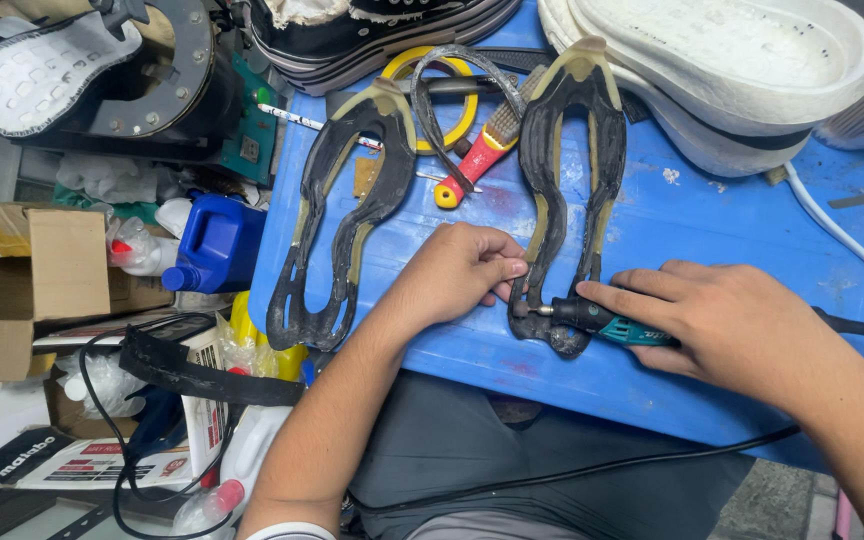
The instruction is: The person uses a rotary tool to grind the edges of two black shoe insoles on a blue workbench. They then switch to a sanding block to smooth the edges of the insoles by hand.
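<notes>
Two black rubber outsole frames lie on a blue board [652,220]. My left hand [457,272] presses down on the heel end of the right outsole [564,150]. My right hand [727,320] grips a black and teal corded rotary tool [602,322], whose tip touches that outsole's heel end. The left outsole [337,210] lies untouched beside my left hand.
A red-handled brush [480,150], a yellow tape ring [432,75] and a thin rubber strip lie at the board's far side. White soles [732,60] sit at the far right, a black sneaker [372,30] at the top. Left of the board are a blue jug [214,240], boxes and cables.
</notes>
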